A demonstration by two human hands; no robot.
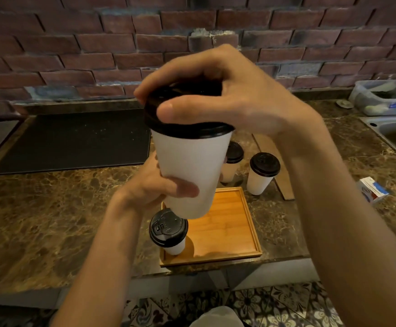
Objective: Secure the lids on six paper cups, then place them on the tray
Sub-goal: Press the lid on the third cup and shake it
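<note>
Cup (190, 166): aloft, long axis nearly upright, directly above tray (230, 223).
Left hand (154, 187): gripping lower wall of Cup, nearer the tray.
Right hand (227, 97): curled over lid (192, 132), pressing down.
Tray corner, near left: one lidded cup (168, 230).
Writing: embossed lid marks, unreadable.

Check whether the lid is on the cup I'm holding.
On. The black lid covers the cup's rim, the right hand gripping it from above. Whether it is fully snapped, cannot tell.
</note>
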